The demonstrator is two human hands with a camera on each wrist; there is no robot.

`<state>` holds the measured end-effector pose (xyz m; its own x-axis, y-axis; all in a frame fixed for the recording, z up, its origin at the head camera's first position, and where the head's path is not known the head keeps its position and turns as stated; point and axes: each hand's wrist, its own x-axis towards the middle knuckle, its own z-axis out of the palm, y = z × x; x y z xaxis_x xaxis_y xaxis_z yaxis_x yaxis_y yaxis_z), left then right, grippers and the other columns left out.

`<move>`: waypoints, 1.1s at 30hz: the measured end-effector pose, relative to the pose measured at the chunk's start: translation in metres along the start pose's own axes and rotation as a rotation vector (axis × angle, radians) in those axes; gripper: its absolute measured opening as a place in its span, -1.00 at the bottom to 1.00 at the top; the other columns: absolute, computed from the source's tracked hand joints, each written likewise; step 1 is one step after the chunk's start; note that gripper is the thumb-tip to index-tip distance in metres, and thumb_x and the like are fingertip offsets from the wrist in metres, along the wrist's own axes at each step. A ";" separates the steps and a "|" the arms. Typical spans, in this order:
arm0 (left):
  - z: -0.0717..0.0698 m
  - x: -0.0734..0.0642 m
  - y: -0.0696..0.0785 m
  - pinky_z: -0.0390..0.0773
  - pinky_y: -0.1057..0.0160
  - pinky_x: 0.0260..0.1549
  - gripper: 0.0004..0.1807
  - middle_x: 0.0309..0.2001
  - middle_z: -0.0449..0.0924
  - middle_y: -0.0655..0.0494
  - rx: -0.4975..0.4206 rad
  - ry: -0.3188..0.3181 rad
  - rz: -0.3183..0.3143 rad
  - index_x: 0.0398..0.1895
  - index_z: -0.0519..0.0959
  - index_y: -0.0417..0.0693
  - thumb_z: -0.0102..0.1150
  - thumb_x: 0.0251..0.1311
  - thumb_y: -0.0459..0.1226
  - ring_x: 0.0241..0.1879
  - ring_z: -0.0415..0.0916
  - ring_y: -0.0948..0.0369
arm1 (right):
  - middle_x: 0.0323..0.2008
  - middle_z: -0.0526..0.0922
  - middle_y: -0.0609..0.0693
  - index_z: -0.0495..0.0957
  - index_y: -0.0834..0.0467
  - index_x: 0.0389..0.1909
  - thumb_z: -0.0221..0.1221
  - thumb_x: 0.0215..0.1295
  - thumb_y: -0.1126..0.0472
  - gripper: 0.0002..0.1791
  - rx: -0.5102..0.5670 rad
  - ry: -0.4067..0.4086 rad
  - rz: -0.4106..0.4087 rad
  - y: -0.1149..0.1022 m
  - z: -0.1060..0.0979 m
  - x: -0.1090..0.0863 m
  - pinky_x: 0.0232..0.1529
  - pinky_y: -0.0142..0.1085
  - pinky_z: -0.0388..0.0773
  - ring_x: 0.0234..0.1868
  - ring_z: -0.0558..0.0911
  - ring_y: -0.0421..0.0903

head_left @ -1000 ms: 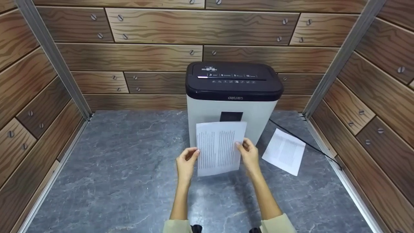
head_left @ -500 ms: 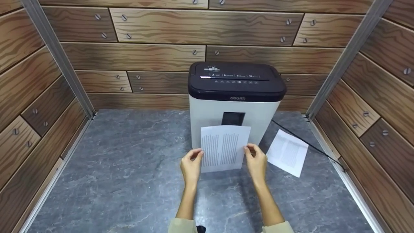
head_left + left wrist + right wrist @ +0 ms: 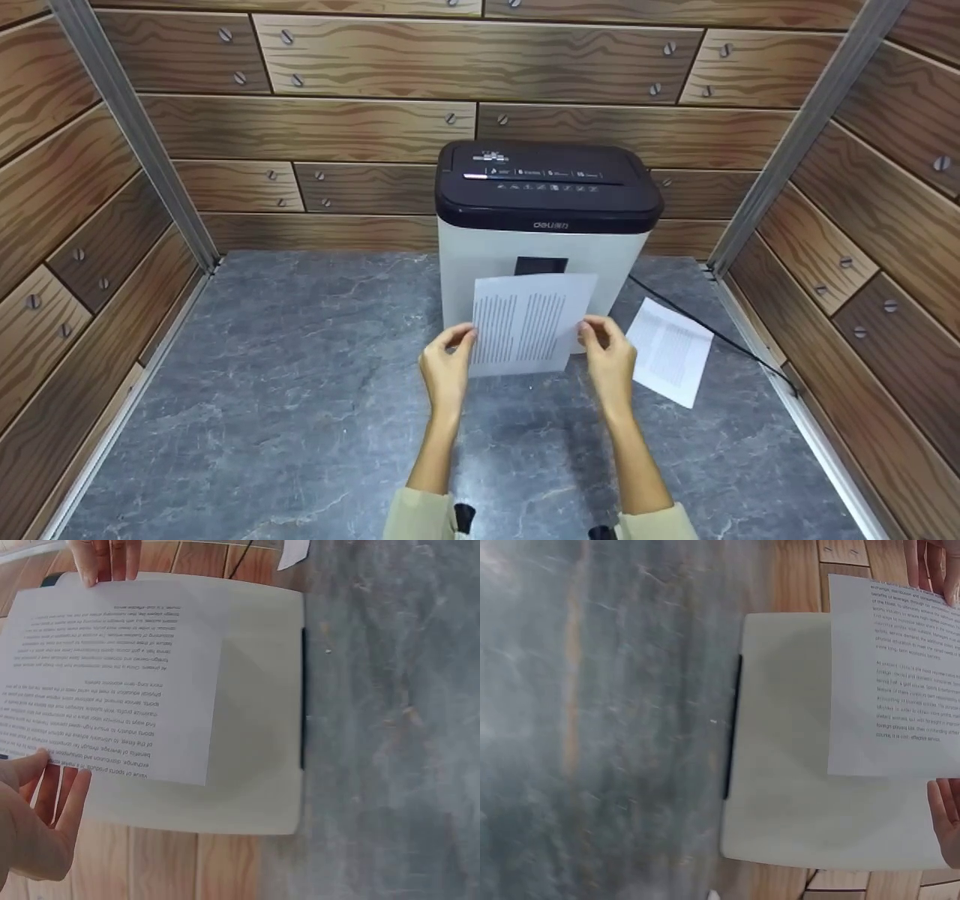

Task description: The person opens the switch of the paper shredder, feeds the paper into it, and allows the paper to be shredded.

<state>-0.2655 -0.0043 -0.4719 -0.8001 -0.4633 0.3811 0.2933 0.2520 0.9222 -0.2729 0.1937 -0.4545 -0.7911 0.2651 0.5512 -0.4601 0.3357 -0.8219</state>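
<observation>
A printed sheet of paper (image 3: 525, 326) is held up in front of a paper shredder (image 3: 457, 277), a white bin with a dark top. My left hand (image 3: 447, 367) pinches the sheet's left edge between thumb and fingers. At the opposite edge my right hand (image 3: 611, 367) pinches it the same way. In the left wrist view the sheet (image 3: 120, 682) shows lines of text, with my left hand (image 3: 37, 817) at its lower edge. The right wrist view has the sheet (image 3: 892, 682) over the shredder's pale front (image 3: 787, 742), and my right hand (image 3: 946, 817) partly cut off.
Another printed sheet (image 3: 671, 356) lies on the grey marbled floor (image 3: 300, 375) right of the shredder. A black power cord (image 3: 720, 334) runs past it to the right wall. Wood-patterned panels (image 3: 375, 127) enclose the back and sides.
Both hands have raised the sheet slightly and shifted it to the right before the shredder. The right hand has moved outward to the sheet's right edge. The sheet on the floor stays put.
</observation>
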 end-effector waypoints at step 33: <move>0.008 0.085 0.155 0.57 0.25 -0.26 -0.90 -0.33 0.64 -0.06 -0.425 -0.150 0.319 -0.34 0.64 -0.34 0.23 0.05 -0.49 -0.33 0.56 0.23 | -0.37 0.61 0.09 0.57 0.40 -0.32 0.07 0.10 0.52 -0.85 0.219 0.142 -0.280 -0.121 -0.041 0.110 -0.30 -0.35 0.47 -0.35 0.54 -0.07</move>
<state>-0.2925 0.0025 -0.2973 -0.6934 -0.2859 0.6615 0.6944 -0.0198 0.7193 -0.2873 0.2194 -0.2889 -0.5659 0.3181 0.7606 -0.7380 0.2159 -0.6394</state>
